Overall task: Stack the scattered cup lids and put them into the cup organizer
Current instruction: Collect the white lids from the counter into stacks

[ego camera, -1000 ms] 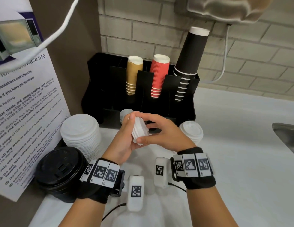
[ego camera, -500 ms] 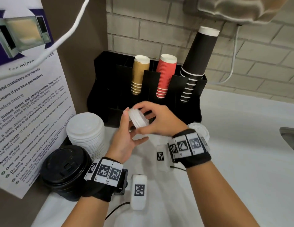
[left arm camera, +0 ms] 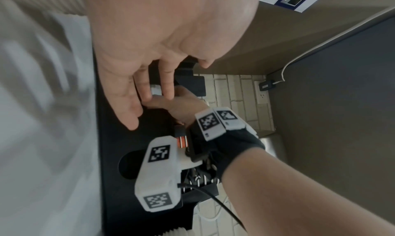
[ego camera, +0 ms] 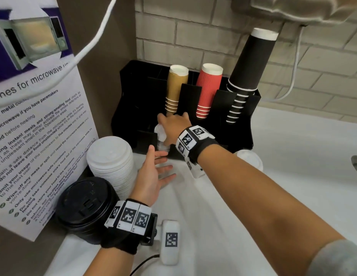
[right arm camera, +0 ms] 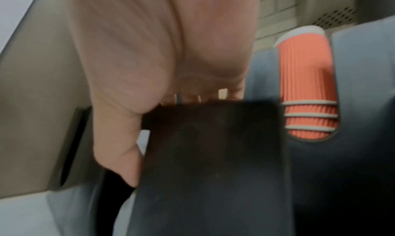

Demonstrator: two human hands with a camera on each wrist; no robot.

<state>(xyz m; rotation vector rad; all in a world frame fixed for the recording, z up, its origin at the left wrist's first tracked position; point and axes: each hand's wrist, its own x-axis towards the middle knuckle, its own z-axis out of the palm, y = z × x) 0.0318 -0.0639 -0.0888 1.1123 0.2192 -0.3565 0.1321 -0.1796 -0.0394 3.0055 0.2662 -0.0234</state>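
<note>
— White small lids (ego camera: 161,134) are gripped by the right hand (ego camera: 174,128), low in the black organizer's (ego camera: 133,100) front slot.
— And the left hand (ego camera: 153,176)?
— Fingers spread, holding nothing, just below.
— Much left?
— Probably: a tall white stack (ego camera: 112,158), black lids (ego camera: 86,206), one lid (ego camera: 250,159) outside. Slot walls crowd the knuckles; the counter (ego camera: 293,166) is roomier.
</note>
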